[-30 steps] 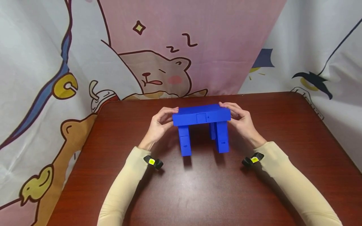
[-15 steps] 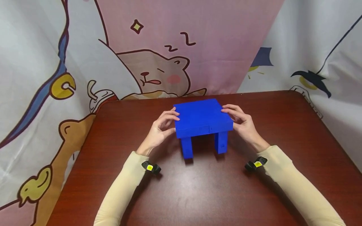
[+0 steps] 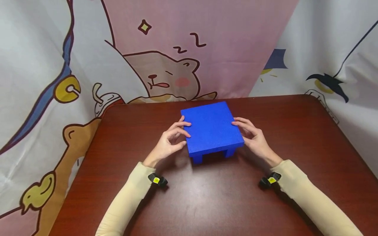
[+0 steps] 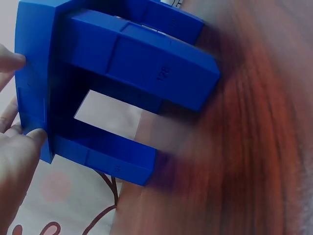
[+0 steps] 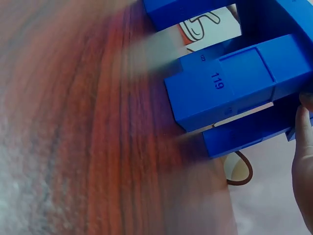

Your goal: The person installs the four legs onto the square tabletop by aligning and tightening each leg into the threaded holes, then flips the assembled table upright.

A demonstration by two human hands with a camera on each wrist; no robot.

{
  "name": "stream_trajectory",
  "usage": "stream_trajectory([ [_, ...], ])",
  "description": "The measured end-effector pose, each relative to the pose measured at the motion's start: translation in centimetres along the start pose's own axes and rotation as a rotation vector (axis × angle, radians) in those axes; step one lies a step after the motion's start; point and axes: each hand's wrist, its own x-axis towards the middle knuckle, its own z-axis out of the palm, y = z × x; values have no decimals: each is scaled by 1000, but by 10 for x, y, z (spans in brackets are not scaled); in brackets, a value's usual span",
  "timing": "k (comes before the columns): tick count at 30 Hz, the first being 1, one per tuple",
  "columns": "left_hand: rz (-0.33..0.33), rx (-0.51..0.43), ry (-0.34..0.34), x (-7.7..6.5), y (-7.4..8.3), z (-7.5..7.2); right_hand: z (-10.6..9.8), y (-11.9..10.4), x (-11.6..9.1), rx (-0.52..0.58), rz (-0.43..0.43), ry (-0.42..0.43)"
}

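Note:
A small blue stool (image 3: 211, 126) with a square top and block-like legs is between both hands, its top turned toward the head camera. My left hand (image 3: 169, 144) grips the left edge, fingertips on top and thumb at the side. On the opposite edge, my right hand (image 3: 254, 138) holds on in the same way. The left wrist view shows a leg (image 4: 146, 58) marked 128; another leg (image 5: 230, 85), marked 119, shows in the right wrist view. Their lower ends hang close over the table. From the head view, the rear legs are hidden under the top.
The dark red-brown wooden table (image 3: 206, 203) extends around the stool. Behind it hangs a cartoon-print curtain (image 3: 230, 49), right along the table's back edge. Black bands with yellow tags, such as the left one (image 3: 157, 180), are on both wrists.
The stool has tipped: its top, seen nearly edge-on before, now faces the head camera, and its front edge is lower in view. Both hands moved slightly nearer with it, keeping their grip.

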Motion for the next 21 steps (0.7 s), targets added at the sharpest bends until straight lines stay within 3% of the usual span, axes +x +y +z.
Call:
stream_trajectory([
  [9,-7,-64,75,6,-7,-3,1,1,0,-7,-1,4],
  [14,2,-95,111,12,-12,-5,7,-9,1,-12,2,1],
  [21,3,-86,146,13,-13,-9,8,-30,4,-138,26,-50],
])
